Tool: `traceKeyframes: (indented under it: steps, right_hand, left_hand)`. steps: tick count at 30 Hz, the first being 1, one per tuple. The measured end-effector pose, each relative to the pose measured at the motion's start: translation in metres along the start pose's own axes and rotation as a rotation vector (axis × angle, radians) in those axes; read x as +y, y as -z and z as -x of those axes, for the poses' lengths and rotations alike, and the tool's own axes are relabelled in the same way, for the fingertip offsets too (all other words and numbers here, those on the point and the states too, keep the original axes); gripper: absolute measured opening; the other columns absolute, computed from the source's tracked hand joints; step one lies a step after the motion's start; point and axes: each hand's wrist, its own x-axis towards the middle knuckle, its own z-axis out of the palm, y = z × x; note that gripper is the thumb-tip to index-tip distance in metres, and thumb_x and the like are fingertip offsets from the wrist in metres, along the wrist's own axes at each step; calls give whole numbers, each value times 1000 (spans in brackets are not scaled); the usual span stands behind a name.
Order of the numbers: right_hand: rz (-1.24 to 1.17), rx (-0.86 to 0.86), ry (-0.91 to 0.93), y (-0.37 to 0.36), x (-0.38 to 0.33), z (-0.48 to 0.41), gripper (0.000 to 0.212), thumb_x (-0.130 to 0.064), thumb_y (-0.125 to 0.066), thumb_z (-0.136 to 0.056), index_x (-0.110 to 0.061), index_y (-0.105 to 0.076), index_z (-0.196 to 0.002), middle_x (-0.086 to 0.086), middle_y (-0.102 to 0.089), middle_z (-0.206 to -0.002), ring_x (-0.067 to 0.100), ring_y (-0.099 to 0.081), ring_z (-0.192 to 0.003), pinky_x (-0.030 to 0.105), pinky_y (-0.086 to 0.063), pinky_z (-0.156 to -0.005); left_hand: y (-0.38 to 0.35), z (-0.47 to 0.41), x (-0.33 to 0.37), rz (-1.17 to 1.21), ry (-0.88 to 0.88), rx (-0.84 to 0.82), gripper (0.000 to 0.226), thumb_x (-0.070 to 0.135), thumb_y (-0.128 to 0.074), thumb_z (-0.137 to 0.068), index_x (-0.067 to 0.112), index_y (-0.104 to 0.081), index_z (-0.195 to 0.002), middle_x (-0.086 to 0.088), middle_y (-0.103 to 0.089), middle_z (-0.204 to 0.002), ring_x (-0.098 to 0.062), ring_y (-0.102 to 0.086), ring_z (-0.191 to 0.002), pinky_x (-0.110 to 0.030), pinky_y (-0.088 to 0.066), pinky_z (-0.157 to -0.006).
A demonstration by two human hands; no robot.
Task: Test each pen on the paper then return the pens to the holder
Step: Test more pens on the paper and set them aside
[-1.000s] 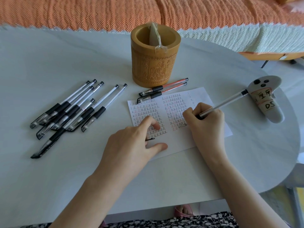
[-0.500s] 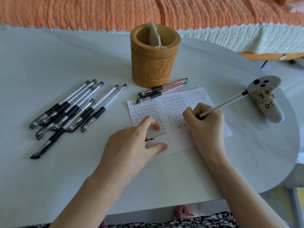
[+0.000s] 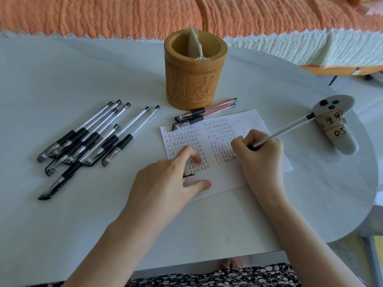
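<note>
A white paper (image 3: 256, 121) covered in rows of small written marks lies at the table's centre. My right hand (image 3: 263, 156) grips a clear pen (image 3: 286, 130) with its tip on the paper's right column. My left hand (image 3: 163, 183) rests on the paper's lower left part with index finger and thumb touching the sheet. A black pen cap (image 3: 189, 175) sticks out from under its curled fingers. The carved wooden holder (image 3: 194, 83) stands behind the paper and holds only a wrapped packet. Two red pens (image 3: 209, 112) lie at its base. Several black pens (image 3: 89, 141) lie in a heap at the left.
A grey handheld controller (image 3: 335, 129) with a taped label lies at the right, close to the table's rounded edge. An orange and white textile (image 3: 186, 15) runs along the far side of the table (image 3: 62, 69).
The pen tip in my right hand has shifted very slightly on the paper. My left hand and everything else stay where they were.
</note>
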Motion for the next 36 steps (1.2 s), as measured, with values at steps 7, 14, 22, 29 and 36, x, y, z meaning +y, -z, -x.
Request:
traceKeyframes:
  steps: [7, 14, 22, 29, 36]
  right_hand:
    - [17, -17, 12, -1, 0, 0, 35, 1, -59, -73, 2, -29, -54, -3, -18, -51, 11, -17, -53, 21, -14, -46]
    - [4, -14, 18, -2, 0, 0, 37, 3, -58, -72, -2, -25, -54, -3, -19, -51, 11, -17, -52, 18, -14, -44]
    - [-25, -23, 13, 0, -3, 0, 40, 6, -56, -71, -12, -26, -53, -3, -19, -52, 10, -16, -51, 17, -14, -43]
    - [-33, -28, -6, 0, -4, 0, 44, 6, -56, -71, -17, -23, -53, -4, -18, -49, 8, -15, -50, 18, -13, -43]
    - [-331, -31, -162, 12, -4, -7, 43, -15, -70, -81, -11, -38, -53, 4, -30, -49, 11, -29, -43, 17, -27, -46]
  left_hand:
    - [-1, -1, -1, 8, -1, 7, 41, 62, -60, -73, 40, -43, -103, 12, -56, -78, -3, -62, -82, -29, -50, -73]
    - [-1, 0, -1, 8, -5, 15, 40, 62, -60, -74, 41, -43, -103, 13, -54, -76, -2, -62, -83, -27, -48, -71]
    - [1, 0, 1, 17, 2, 10, 39, 62, -60, -74, 41, -43, -102, 14, -53, -75, -1, -61, -82, -26, -47, -71]
    - [2, 1, 2, 19, 13, 1, 40, 61, -61, -74, 40, -44, -104, 16, -54, -78, -1, -62, -83, -26, -48, -74]
    - [7, 2, 2, 360, -153, 50, 24, 47, -54, -78, 32, -49, -96, 1, -49, -66, -12, -51, -60, -25, -40, -58]
